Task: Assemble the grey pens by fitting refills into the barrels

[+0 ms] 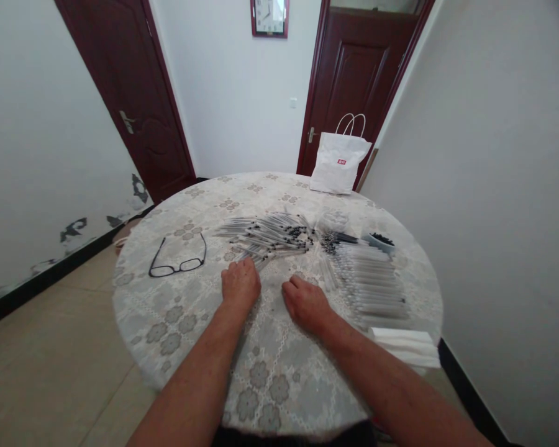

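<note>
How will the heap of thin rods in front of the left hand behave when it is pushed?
The heap of thin rods would probably spread, since the pieces lie loosely across one another. Some may roll, because they look slender and straight. Each is likely light, being so thin.
</note>
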### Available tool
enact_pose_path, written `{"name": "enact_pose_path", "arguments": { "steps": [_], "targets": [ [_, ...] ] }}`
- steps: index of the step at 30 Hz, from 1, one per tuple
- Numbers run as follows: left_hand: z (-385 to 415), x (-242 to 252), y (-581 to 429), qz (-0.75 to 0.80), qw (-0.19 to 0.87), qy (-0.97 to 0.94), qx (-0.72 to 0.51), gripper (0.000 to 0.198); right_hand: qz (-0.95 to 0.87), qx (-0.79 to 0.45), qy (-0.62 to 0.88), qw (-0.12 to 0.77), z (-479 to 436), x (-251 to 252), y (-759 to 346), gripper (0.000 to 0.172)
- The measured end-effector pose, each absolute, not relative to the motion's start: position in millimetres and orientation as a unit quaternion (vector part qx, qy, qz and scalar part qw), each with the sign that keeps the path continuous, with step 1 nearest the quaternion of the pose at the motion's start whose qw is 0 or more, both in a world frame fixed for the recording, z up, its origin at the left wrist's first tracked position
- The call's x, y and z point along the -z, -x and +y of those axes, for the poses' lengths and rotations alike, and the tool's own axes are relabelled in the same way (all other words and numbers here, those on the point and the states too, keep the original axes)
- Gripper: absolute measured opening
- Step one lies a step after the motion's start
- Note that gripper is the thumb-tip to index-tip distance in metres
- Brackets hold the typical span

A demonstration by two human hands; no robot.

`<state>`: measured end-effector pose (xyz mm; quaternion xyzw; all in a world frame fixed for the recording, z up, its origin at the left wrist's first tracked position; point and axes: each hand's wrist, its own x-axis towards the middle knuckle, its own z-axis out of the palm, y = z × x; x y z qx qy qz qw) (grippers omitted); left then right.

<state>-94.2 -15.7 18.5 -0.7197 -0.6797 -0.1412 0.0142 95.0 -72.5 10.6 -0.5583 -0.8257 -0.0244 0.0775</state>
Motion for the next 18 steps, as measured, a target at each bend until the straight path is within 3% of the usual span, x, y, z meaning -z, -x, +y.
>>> {"name": "enact_pose_path", "arguments": {
  "steps": [7,13,18],
  "targets": [
    [-11,-23,87,-0.613,-0.178,0.67,0.378,0.017,-0.793,-0.006,0.59,0.151,-63,-6,-105,0.032],
    [-14,-34,86,-0.569,-0.294,0.572,0.512,0.029,-0.751,0.008,0.605,0.264,-55,0,-113,0.045],
    [-8,-29,84,-0.451,-0.509,0.432,0.592,0.033,-0.758,-0.009,0.601,0.253,-56,-3,-114,0.035]
  ]
}}
